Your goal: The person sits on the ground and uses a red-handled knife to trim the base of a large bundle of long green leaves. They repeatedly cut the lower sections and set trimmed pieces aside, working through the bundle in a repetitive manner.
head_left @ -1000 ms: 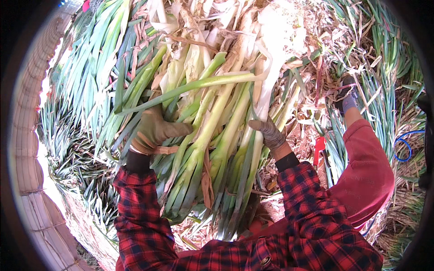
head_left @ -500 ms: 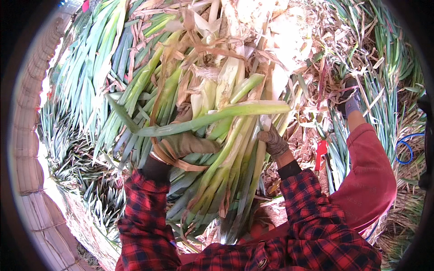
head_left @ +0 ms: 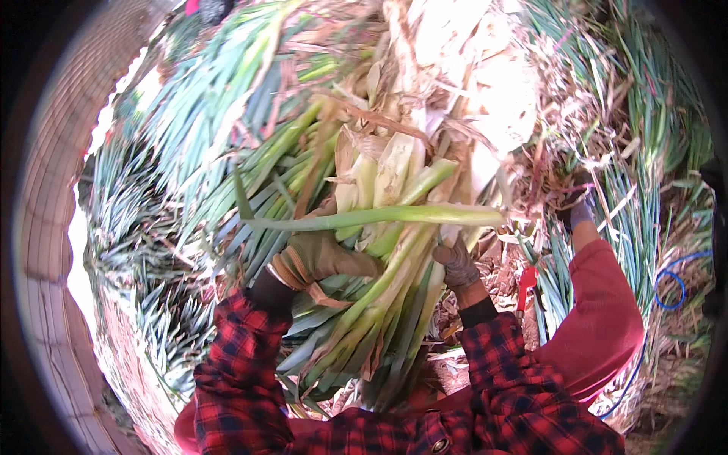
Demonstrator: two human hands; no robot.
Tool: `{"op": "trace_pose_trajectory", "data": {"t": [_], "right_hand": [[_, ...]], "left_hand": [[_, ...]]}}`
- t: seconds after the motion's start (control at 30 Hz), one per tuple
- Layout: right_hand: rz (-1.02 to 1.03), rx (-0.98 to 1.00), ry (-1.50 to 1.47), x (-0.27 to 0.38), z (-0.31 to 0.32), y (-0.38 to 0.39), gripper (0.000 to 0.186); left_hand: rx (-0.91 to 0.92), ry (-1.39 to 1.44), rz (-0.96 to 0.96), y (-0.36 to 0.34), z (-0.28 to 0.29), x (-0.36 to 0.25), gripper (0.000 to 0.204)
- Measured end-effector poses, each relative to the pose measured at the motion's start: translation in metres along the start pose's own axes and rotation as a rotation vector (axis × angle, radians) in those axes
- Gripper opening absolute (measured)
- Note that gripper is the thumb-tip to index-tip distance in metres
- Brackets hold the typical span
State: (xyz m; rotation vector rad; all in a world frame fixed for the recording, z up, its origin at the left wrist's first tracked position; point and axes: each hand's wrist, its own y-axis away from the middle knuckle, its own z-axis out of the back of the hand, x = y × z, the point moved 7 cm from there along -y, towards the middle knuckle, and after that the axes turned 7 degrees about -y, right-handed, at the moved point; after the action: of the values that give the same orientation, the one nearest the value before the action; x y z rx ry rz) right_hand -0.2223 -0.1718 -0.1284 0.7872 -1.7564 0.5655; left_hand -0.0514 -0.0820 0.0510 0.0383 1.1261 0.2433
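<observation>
A thick bunch of leeks [head_left: 371, 326] lies in front of me, its green leaves fanned toward my body and its pale ends pointing away. My left hand [head_left: 326, 258], in a brownish work glove, curls around the left side of the bunch, with part of the fingers hidden under leaves. My right hand [head_left: 457, 265], also gloved, is closed on stalks at the bunch's right edge, thumb up. One loose leek [head_left: 379, 218] rests crosswise over the bunch, just beyond both hands, its white end to the right. Dry brown husks cling to several stalks.
Heaped leeks [head_left: 205, 129] spread along the left, with more leek leaves [head_left: 637, 61] at the far right. Dry peelings lie around my bent right leg [head_left: 603, 311]. A red-handled object [head_left: 526, 284] stands beside it. A blue cord [head_left: 671, 292] loops at right; a quilted wall [head_left: 49, 250] borders the left.
The whole view has shifted, so the surroundings sit a little lower and the left-hand heap further right. Both hands keep nearly the same hold on the bunch; the crosswise leek lies flatter.
</observation>
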Motion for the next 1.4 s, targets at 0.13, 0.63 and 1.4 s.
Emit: {"op": "trace_pose_trajectory", "data": {"t": [0.13, 0.63, 1.4], "right_hand": [[-0.077, -0.031, 0.053, 0.050, -0.010, 0.026, 0.071], [0.854, 0.510, 0.493, 0.415, -0.404, 0.109, 0.063], [-0.504, 1.233, 0.365, -0.088, -0.605, 0.187, 0.039]], "left_hand": [[-0.049, -0.502, 0.144, 0.051, 0.000, -0.043, 0.100], [-1.424, -0.701, -0.827, 0.510, 0.149, -0.294, 0.078], [-1.272, 1.202, 0.537, 0.713, 0.220, 0.383, 0.033]]}}
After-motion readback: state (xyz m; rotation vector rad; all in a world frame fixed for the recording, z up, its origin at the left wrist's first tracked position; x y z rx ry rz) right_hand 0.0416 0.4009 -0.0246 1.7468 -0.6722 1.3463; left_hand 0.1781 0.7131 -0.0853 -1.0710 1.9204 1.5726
